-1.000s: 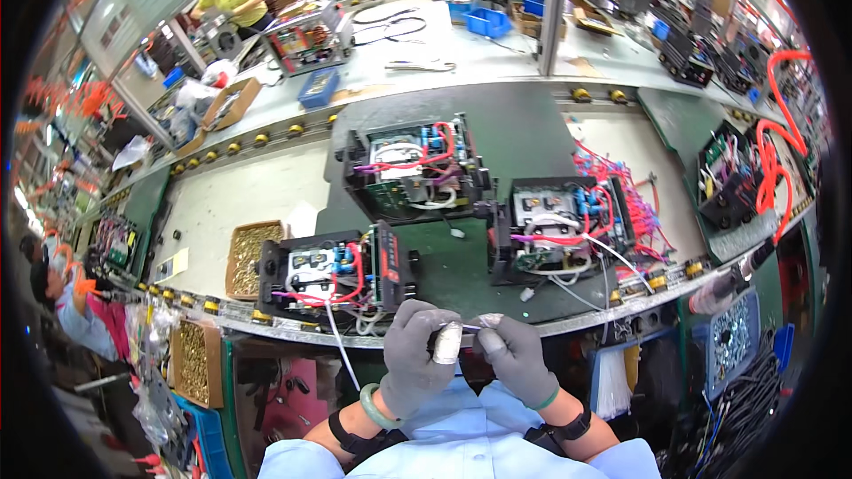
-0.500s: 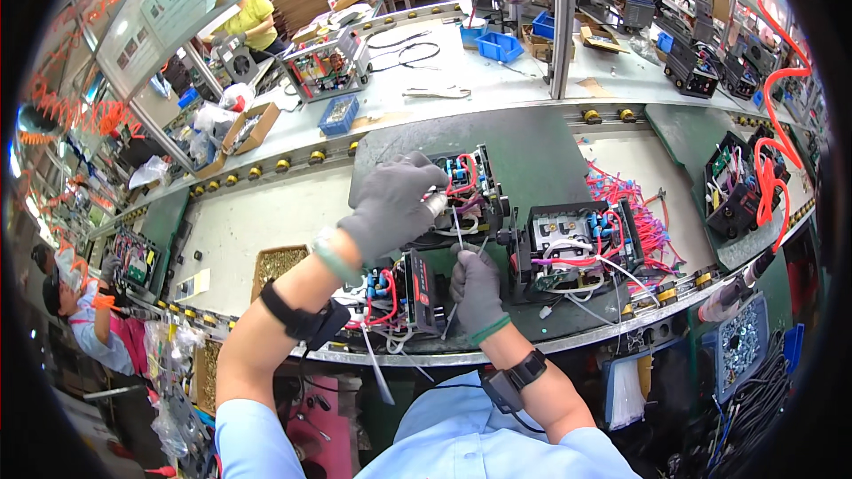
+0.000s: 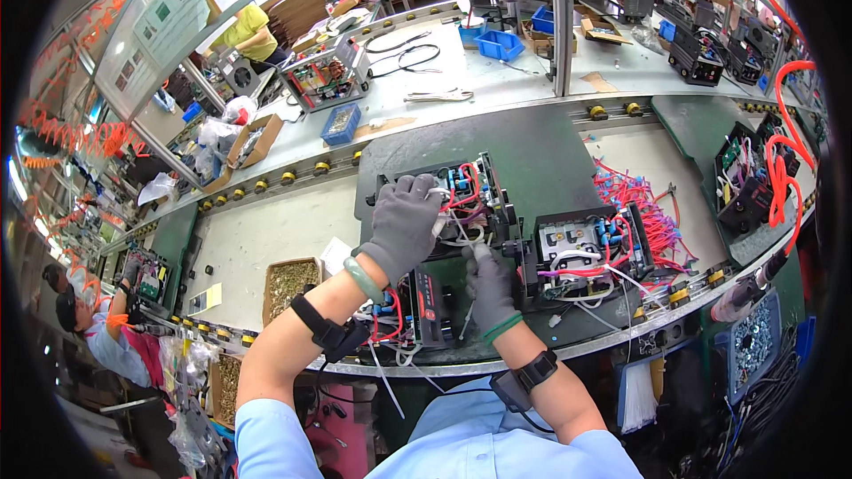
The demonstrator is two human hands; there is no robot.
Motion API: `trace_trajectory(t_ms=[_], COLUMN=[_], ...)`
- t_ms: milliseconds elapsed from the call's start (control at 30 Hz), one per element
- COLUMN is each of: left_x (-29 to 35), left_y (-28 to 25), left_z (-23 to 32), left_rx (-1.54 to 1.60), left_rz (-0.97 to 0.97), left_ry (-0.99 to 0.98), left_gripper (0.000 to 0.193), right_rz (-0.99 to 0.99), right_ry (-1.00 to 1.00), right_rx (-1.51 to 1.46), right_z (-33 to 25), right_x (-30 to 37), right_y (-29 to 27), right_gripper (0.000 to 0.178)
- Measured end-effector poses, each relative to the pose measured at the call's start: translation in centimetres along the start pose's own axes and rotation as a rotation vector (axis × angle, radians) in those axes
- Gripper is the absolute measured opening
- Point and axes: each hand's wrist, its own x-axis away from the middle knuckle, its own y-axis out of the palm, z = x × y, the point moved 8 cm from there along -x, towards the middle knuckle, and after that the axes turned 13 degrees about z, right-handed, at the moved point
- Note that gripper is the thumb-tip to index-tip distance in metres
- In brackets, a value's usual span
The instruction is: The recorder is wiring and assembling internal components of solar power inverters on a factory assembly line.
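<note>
Your gray-gloved left hand (image 3: 406,220) curled over the left side of the far black unit (image 3: 485,202); your right hand (image 3: 493,288) narrowed at its near edge, what either held unclear. A second earlier they had met near your chest. Smooth red wires (image 3: 475,184) looped in the boxy unit, on the green board (image 3: 537,146) beyond your right hand.

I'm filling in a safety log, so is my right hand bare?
No, the right hand wears a gray work glove, with a green band at the wrist.
</note>
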Motion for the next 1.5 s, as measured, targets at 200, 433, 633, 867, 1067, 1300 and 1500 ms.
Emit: trace_trajectory(t_ms=[200,433,633,867,1067,1300,1500], left_x=[0.2,-0.1,0.2,1.2,1.3,2.9,0.5], left_y=[1.3,2.0,1.2,3.1,3.1,4.2,1.5], left_z=[-2.4,-3.0,-1.2,-2.6,-2.8,-3.3,-0.9], left_rx=[0.343,0.499,0.189,0.627,0.484,0.563,0.358], left_rz=[-0.068,-0.241,-0.312,-0.090,-0.003,0.184,0.330], left_ry=[-0.236,-0.363,-0.286,-0.726,-0.665,-0.720,-0.395], left_gripper=[0.019,0.023,0.032,0.025,0.022,0.018,0.017], right_rz=[0.019,-0.010,-0.046,-0.038,-0.147,-0.227,-0.153], right_ry=[-0.097,-0.165,-0.116,-0.299,-0.571,-0.611,-0.822], right_rx=[0.053,-0.070,-0.183,-0.073,0.025,0.140,0.288], right_z=[1.0,-1.3,-0.9,-1.9,-3.5,-4.1,-5.2], right_x=[-1.9,-0.6,-0.9,-1.3,-2.0,-1.3,1.3], right_y=[-0.2,4.1,5.7,5.2,6.0,5.7,3.4], right_gripper=[0.019,0.014,0.013,0.017,0.022,0.025,0.032])
